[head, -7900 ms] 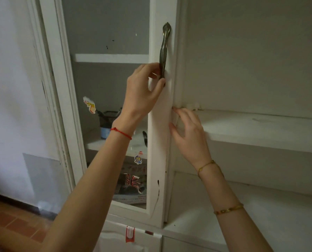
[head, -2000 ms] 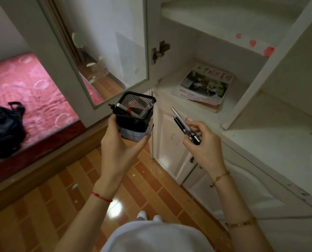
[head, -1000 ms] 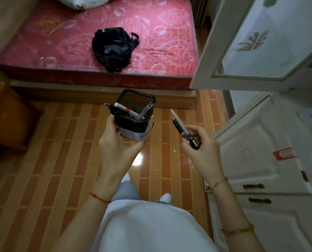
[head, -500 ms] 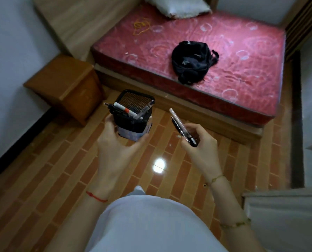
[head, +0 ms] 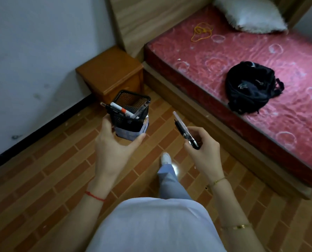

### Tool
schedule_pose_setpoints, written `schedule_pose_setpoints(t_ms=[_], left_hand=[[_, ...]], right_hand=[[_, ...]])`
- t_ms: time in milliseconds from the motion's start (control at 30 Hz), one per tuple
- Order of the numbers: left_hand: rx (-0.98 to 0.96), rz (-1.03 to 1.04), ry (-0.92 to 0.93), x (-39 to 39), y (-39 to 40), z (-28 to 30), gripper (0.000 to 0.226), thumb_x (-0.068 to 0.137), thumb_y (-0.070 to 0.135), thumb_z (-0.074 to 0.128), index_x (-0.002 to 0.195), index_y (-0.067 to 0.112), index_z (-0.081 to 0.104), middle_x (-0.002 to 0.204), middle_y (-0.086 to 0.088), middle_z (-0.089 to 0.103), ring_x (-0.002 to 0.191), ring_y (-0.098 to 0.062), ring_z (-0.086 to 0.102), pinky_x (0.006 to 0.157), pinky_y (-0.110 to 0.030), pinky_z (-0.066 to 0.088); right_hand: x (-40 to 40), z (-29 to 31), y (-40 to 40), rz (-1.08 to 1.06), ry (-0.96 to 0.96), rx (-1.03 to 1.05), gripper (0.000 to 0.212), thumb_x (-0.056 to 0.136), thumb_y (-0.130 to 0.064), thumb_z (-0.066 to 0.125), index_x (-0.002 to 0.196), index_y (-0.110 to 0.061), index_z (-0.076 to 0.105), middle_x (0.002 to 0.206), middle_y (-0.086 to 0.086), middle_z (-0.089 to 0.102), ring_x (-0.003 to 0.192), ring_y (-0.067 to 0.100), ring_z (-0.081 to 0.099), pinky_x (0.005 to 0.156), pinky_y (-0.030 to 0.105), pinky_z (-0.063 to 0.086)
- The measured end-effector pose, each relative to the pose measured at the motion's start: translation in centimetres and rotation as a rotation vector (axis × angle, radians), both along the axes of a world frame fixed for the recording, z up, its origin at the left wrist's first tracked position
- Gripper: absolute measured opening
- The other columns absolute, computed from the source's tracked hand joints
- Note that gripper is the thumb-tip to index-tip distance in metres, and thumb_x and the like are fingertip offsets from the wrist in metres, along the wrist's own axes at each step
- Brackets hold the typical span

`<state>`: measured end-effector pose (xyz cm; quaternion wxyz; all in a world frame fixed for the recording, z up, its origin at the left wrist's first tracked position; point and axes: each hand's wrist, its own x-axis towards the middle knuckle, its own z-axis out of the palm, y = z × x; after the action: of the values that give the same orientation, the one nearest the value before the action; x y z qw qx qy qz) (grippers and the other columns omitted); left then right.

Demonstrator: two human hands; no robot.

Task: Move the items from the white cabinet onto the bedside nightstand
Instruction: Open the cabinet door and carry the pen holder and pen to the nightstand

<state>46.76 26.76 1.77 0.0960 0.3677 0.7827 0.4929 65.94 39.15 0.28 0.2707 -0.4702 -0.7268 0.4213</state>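
Left hand: the left hand (head: 115, 151) is held out in front of the body, palm up. Its fingers and thumb curl round the bottom of the pen holder (head: 130, 115) and grip it.
Right hand: the right hand (head: 203, 151) is held out too. Its fingers pinch two pens (head: 184, 129), one black and one clear, with the tips pointing up and away.
Pen holder: a black mesh cup, standing up in the left hand. It has markers in it. It is just beside the two pens, on their left, not touching them.
Nightstand: the brown nightstand (head: 109, 71) stands on the floor past the pen holder, right beside the bed (head: 242, 57) and against the wall.
Bed: it has a red cover. On it lie a black backpack (head: 249, 86), a white pillow (head: 249, 14) and a yellow cord (head: 201, 33).
Floor: brown brick tiles (head: 42, 179) under the hands.
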Motion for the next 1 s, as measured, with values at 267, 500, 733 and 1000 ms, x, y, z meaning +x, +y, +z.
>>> schedule_pose_setpoints(t_ms=[267, 500, 733, 1000], left_hand=[[0.058, 0.188, 0.060, -9.3, 11.7, -0.4, 0.073, 0.069, 0.035, 0.087, 0.131, 0.016, 0.053, 0.121, 0.006, 0.065, 0.111, -0.005, 0.061, 0.090, -0.013, 0.049], [0.098, 0.361, 0.073, -17.7, 21.8, 0.2, 0.072, 0.067, 0.036, 0.088, 0.126, 0.013, 0.054, 0.120, 0.004, 0.067, 0.112, -0.008, 0.063, 0.092, -0.030, 0.055], [0.107, 0.491, 0.017, -26.1, 27.2, -0.2, 0.072, 0.068, 0.029, 0.089, 0.129, 0.014, 0.053, 0.120, 0.009, 0.065, 0.111, 0.002, 0.061, 0.088, -0.012, 0.049], [0.064, 0.596, -0.028, -38.5, 31.4, -3.9, 0.071, 0.067, 0.025, 0.089, 0.127, 0.012, 0.052, 0.117, 0.008, 0.065, 0.105, 0.003, 0.059, 0.082, -0.001, 0.042]], right_hand=[[-11.1, 0.1, 14.7, 0.152, -0.027, 0.059, 0.032, 0.080, -0.007, 0.065, 0.109, -0.021, 0.064, 0.098, -0.014, 0.067, 0.084, -0.003, 0.061, 0.069, 0.004, 0.042], [-22.4, 2.3, 28.1, 0.313, -0.014, 0.135, 0.029, 0.083, -0.008, 0.064, 0.109, -0.021, 0.062, 0.095, -0.015, 0.064, 0.079, -0.007, 0.059, 0.067, 0.005, 0.044], [-34.0, 1.1, 35.6, 0.475, -0.021, 0.101, 0.029, 0.082, -0.007, 0.065, 0.108, -0.020, 0.064, 0.092, -0.016, 0.066, 0.076, -0.007, 0.060, 0.063, 0.007, 0.044], [-49.2, -3.2, 40.5, 0.640, -0.061, 0.072, 0.029, 0.082, -0.006, 0.066, 0.109, -0.016, 0.063, 0.090, -0.009, 0.066, 0.077, -0.008, 0.060, 0.058, 0.003, 0.041]])
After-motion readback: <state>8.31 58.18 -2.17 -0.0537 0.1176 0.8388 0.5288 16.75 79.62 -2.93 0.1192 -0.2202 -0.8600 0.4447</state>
